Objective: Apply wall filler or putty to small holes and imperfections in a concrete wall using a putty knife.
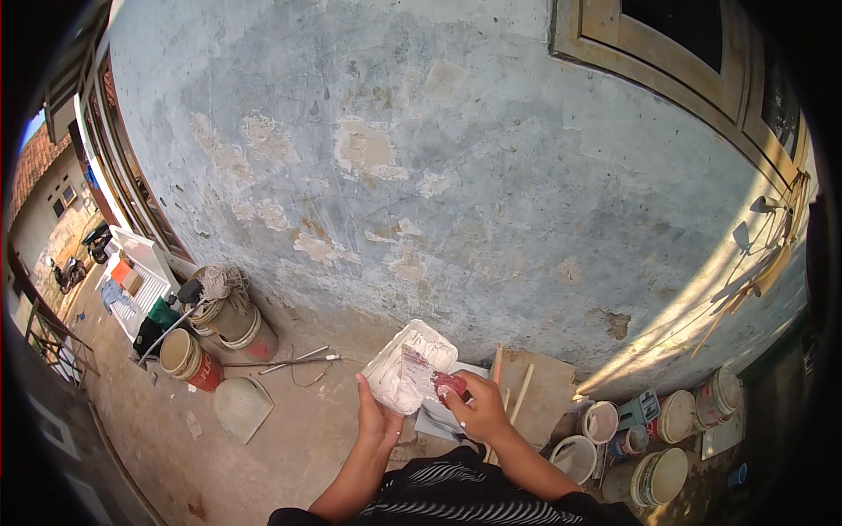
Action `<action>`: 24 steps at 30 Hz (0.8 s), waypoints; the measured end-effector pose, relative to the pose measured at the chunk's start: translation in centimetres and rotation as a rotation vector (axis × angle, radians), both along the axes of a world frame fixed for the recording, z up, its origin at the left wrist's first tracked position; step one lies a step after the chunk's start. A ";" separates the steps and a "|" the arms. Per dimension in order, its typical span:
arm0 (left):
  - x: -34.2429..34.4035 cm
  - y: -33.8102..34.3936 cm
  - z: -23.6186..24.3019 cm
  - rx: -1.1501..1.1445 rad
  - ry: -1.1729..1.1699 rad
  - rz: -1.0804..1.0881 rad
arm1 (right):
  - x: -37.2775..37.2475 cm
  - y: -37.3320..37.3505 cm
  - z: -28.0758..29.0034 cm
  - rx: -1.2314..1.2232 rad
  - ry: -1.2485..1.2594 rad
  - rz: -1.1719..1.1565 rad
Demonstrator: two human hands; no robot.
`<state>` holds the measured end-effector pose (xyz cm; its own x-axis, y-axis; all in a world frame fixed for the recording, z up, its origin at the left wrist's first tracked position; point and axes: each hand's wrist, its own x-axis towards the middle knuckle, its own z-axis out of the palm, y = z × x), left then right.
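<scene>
My left hand (377, 415) grips the near left edge of a shallow white tray (436, 338), thumb along its side. White paste (395, 369) coats the inside of the tray. My right hand (481, 406) is closed round the red handle (449, 386) of a putty knife. Its flat blade (417, 366), smeared with white, lies over the paste. Beyond the tray rises a worn pale-blue wall (491, 219) with several rough beige patches (367, 149) where the surface differs.
Several buckets (250, 337) stand at the left beside a white slatted rack (145, 272). More paint pails (660, 478) crowd the lower right. Boards (537, 386) lie at the wall's foot. Thin rods (303, 358) are on the concrete floor. A wooden window frame (649, 66) is upper right.
</scene>
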<state>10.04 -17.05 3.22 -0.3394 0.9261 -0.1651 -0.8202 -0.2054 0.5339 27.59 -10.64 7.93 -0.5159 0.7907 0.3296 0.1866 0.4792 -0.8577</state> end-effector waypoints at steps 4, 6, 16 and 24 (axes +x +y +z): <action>1.4 1.1 -0.2 -0.005 0.019 0.057 | 1.3 2.7 0.2 -0.342 0.362 0.114; 2.2 1.5 -0.5 0.018 0.034 0.063 | 2.6 4.1 -0.6 -0.273 0.187 0.159; 3.9 2.5 0.7 -0.076 -0.093 0.109 | 4.6 9.0 -1.3 0.600 -0.090 0.238; 3.9 4.7 0.4 -0.075 -0.132 0.118 | 6.1 9.1 -2.0 0.677 -0.113 0.246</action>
